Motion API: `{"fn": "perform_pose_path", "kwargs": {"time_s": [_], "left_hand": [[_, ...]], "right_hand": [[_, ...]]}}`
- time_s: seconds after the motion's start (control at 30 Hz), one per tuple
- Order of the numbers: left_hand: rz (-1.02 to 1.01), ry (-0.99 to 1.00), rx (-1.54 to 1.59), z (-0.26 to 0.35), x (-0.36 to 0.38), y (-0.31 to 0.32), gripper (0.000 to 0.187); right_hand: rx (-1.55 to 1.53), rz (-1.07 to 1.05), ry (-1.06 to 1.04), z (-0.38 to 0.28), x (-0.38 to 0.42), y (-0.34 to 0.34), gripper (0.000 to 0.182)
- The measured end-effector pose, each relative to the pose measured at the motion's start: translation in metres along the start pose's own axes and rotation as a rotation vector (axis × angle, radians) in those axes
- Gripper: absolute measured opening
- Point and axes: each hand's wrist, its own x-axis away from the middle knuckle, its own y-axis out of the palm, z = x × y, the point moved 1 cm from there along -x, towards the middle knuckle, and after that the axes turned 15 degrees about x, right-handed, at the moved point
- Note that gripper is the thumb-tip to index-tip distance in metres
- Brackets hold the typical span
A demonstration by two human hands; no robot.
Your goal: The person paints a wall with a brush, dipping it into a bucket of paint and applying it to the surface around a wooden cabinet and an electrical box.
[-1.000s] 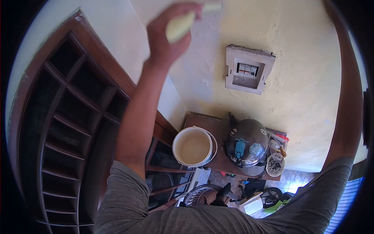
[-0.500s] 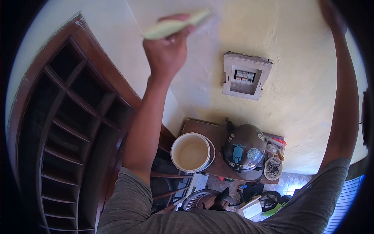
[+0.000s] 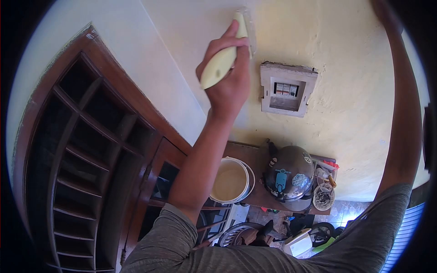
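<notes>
Pale-yellow-handled flat scraper (image 3: 219, 69), pinched in curled fingers of the left hand (image 3: 230, 86), up at the cream wall (image 3: 350, 91) beside the whitish, square-framed box (image 3: 289, 89). Below, partly blocked by forearm, white round bucket (image 3: 230, 180), near dark stickered helmet (image 3: 290, 173). Cannot tell the grip of the dim right hand (image 3: 387, 17).

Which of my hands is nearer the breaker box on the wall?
Left. Your left hand, gripping the pale-handled tool, is just left of the breaker box; your right hand is farther, up to the right.
</notes>
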Motion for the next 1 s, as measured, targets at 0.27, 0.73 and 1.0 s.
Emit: {"fn": "perform_pose_path", "kwargs": {"time_s": [0.27, 0.73, 1.0], "left_hand": [[0.104, -0.097, -0.172, -0.016, -0.016, -0.083, 0.015], [-0.138, 0.129, -0.048, -0.009, 0.004, -0.013, 0.011], [0.104, 0.052, -0.355, -0.008, -0.017, -0.092, 0.011]], "right_hand": [[0.094, 0.174, -0.049, 0.004, -0.002, 0.016, 0.046], [-0.076, -0.001, -0.133, 0.000, -0.005, -0.012, 0.078], [-0.078, -0.014, -0.135, -0.001, -0.004, -0.016, 0.073]]}}
